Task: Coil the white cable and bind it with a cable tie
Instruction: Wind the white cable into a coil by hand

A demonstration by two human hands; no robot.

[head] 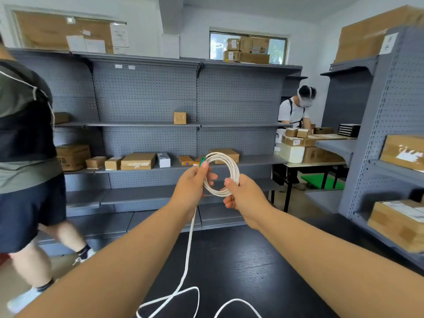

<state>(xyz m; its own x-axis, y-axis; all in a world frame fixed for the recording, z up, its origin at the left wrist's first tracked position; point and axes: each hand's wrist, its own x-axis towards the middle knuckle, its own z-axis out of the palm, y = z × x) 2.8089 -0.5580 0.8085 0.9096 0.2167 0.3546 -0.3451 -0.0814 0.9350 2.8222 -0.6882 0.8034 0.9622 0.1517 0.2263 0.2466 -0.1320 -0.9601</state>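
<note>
The left hand (191,187) grips the white cable (232,165) at about ten o'clock on its coiled ring. Its thumb presses on top of the strands just below a green plug (202,161), and its fingers are curled close behind them, one fingertip showing through the ring. The right hand (246,198) pinches the same ring at about five o'clock, with the thumb on the near side and the fingers folded narrowly underneath.

The coil is held up in the air between the two hands, above the far edge of a black table (263,260). It makes an oval of several turns with its open face turned toward the camera. Its long axis runs from roughly eleven o'clock down to five o'clock. The green plug pokes out at the upper left, toward ten o'clock.

One loose strand leaves the left hand and drops toward six o'clock, then lies in slack loops on the table at the lower edge of the view.

Grey shelves (149,106) with cardboard boxes (137,160) stand at twelve o'clock. One person (25,134) is at nine o'clock and another (296,109) at two o'clock
</note>
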